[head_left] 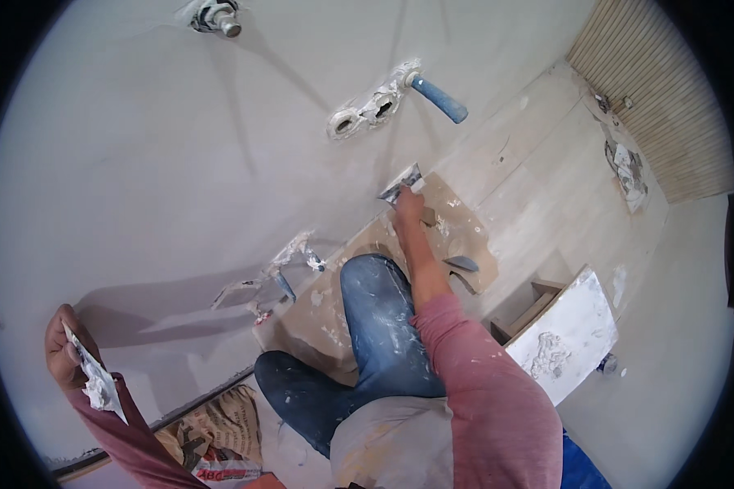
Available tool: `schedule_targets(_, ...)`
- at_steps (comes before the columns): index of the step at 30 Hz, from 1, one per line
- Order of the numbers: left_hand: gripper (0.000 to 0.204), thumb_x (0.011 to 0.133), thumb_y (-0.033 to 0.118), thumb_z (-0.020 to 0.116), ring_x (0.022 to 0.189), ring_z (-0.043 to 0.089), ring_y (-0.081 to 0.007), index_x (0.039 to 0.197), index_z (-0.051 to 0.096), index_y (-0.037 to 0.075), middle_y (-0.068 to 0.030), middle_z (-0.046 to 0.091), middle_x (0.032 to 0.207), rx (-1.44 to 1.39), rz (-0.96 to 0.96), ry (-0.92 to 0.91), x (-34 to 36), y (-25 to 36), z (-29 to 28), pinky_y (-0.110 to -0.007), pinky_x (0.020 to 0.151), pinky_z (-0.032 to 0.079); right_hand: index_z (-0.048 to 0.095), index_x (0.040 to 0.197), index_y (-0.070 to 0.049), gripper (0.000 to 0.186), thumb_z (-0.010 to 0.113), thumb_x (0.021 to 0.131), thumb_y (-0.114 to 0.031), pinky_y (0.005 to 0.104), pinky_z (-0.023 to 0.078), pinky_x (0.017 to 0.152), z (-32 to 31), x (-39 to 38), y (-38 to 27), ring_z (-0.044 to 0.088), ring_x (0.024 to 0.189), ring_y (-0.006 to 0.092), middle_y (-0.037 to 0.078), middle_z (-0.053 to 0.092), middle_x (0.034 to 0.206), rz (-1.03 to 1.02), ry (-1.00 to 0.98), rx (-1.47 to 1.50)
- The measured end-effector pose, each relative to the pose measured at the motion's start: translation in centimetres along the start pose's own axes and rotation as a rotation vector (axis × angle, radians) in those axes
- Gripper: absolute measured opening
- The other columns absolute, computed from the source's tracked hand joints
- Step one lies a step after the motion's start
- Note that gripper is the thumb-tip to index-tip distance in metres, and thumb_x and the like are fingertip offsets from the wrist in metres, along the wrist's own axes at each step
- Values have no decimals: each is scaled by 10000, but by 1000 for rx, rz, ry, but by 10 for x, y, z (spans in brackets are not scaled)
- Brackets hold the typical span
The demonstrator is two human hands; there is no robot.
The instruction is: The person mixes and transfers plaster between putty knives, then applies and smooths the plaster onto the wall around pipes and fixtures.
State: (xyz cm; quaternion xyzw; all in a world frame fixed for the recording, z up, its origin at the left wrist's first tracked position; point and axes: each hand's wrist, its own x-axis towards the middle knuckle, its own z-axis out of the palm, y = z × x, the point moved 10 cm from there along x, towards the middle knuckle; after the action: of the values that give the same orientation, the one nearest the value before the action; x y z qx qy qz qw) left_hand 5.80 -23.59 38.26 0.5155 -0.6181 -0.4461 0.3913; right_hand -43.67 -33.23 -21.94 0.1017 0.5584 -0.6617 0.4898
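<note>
Out at the left, my left hand (64, 354) grips a putty knife (98, 381) whose blade carries a lump of white plaster. My right arm reaches forward, and my right hand (409, 207) is closed round a wide filling knife (400, 182). That blade lies against the foot of the grey plastered wall (179, 163). Above it, a blue pipe stub (440, 99) juts from a plaster-edged patch with two round openings (365, 116). Lower left of the blade, a second roughly plastered fitting (281, 265) has blue stubs too.
A stained brown sheet (322, 314) lies under my knees, with a loose dark blade (462, 263) on it. To the right, a white board (575, 330) bears a plaster heap. Paper sacks (228, 428) lie lower left. A metal fitting (220, 18) protrudes high on the wall.
</note>
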Motion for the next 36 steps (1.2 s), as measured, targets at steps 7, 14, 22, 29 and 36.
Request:
schedule_targets(7, 597, 705, 485, 849, 499, 324, -33, 785, 422, 77, 54, 395, 607, 95, -61, -52, 7, -5, 13, -210, 442, 202, 528, 1235, 44, 333, 552, 921, -64, 396, 425, 907, 88, -213, -122, 542, 1014, 278, 173, 538, 1072, -925, -91, -407)
schedule_targets(14, 583, 712, 475, 845, 482, 340, -30, 794, 422, 83, 61, 400, 602, 94, -54, -86, 10, -1, 16, -201, 440, 211, 549, 1229, 57, 337, 538, 932, -103, 437, 450, 882, 41, -213, -100, 592, 1025, 362, 224, 603, 1080, -789, -276, -506)
schedule_targets(22, 536, 740, 408, 851, 521, 354, -35, 801, 429, 84, 58, 401, 627, 63, 5, 57, -11, -5, -27, -215, 478, 225, 577, 1171, 83, 371, 561, 958, -220, 384, 502, 720, -36, 22, 8, 643, 819, 258, 182, 666, 1030, -129, -79, -462)
schedule_targets(29, 540, 751, 403, 852, 524, 346, -34, 799, 412, 95, 62, 403, 599, 30, 25, -22, 2, -7, -4, -232, 503, 214, 588, 1114, 99, 341, 543, 912, -171, 396, 502, 599, -65, 155, 70, 643, 780, 249, 155, 661, 952, -121, 72, -336)
schedule_targets(36, 507, 777, 340, 844, 447, 345, -37, 829, 401, 99, 60, 411, 539, -83, 1, -103, 12, -4, 20, -226, 426, 223, 612, 1048, 149, 407, 558, 872, -215, 453, 507, 790, -53, 171, 33, 665, 902, 373, 278, 671, 1025, -16, 26, -251)
